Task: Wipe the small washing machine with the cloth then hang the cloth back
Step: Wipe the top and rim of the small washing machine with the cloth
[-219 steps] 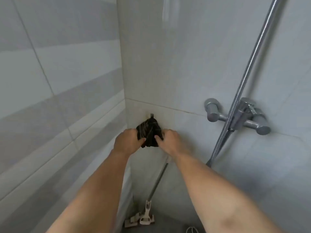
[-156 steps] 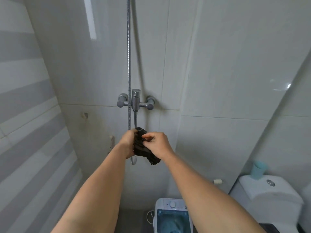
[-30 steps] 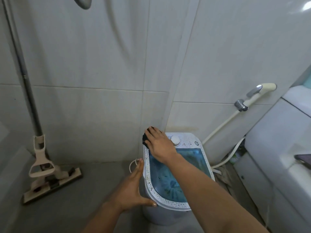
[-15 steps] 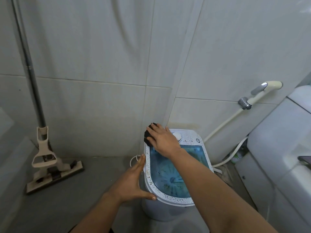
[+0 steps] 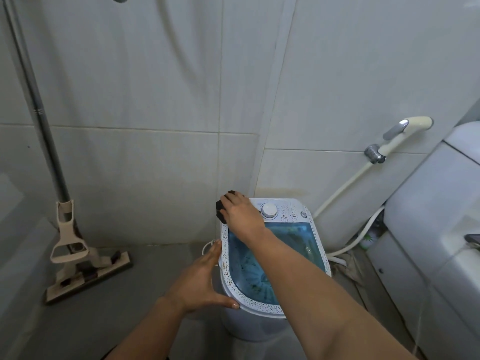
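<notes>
Head view: the dark cloth [image 5: 220, 211] is being pressed by the right hand [image 5: 240, 216], fingers clamped over it, at the 11 o'clock corner of the small washing machine [image 5: 272, 307]. The left hand [image 5: 201, 279], fingers spread, is bracing the 8 o'clock rim. Wiping is under way; strokes around the speckled rim are probably called for next.

Nothing here reads as words or numbers from where I look. The control panel [image 5: 281, 210] of the small washing machine [image 5: 272, 258] carries faint marks around its white dial [image 5: 269, 210], too small and blurred for me to make out. The dark specks along the lid rim [image 5: 255, 298] below that panel are blotches, not print.
</notes>
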